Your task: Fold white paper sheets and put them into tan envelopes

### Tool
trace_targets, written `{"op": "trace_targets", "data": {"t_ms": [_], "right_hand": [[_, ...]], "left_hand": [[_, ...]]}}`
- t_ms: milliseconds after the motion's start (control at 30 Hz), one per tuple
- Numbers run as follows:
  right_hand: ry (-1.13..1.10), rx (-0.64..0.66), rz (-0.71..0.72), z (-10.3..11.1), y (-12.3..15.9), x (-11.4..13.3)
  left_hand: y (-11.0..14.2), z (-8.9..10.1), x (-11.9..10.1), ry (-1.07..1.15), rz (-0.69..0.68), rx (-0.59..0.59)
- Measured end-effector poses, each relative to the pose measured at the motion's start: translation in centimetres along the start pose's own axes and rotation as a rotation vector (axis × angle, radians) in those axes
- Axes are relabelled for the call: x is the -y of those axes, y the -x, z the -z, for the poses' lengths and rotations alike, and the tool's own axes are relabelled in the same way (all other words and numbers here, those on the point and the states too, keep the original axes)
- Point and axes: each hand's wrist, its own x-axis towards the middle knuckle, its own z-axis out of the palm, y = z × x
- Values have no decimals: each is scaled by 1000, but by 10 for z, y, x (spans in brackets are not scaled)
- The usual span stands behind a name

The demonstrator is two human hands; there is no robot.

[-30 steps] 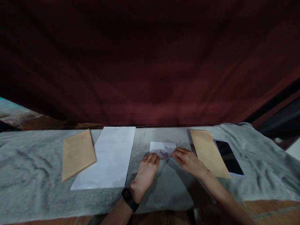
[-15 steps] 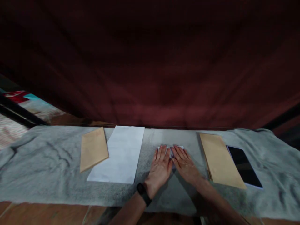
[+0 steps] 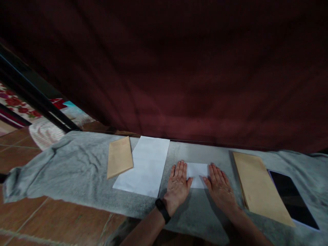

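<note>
A small white folded paper [image 3: 197, 174] lies flat on the grey cloth between my hands. My left hand [image 3: 178, 184], with a black band on its wrist, rests flat at the paper's left edge, fingers stretched out. Along the right edge lies my right hand [image 3: 221, 188], also flat, its thumb pointing in over the paper. The middle of the paper shows between the two thumbs. Further left, a large white sheet [image 3: 147, 167] is spread out, partly under a brown envelope [image 3: 119, 157].
Right of my hands lies a stack of larger brown envelopes [image 3: 261, 188], beside a dark-screened tablet [image 3: 292, 196]. Grey cloth [image 3: 77, 164] covers the long surface. A dark red curtain [image 3: 179, 85] hangs behind it. Tiled floor [image 3: 64, 222] shows at lower left.
My hands have moved apart, from together on top of the paper to its left and right edges, uncovering its middle. The view has turned toward the left.
</note>
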Motion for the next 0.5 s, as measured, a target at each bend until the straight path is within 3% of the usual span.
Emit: {"op": "trace_targets", "data": {"t_ms": [167,300,500], "right_hand": [[22,-2,9,-1,3,-4],[18,-6,12,-2,2,-5],[10,-21,24,2,0,-6]], "left_hand": [[2,5,12,28,-12,26],[-8,24,39,64,18,-20],[-7,65,115,-95,454,-40]]}}
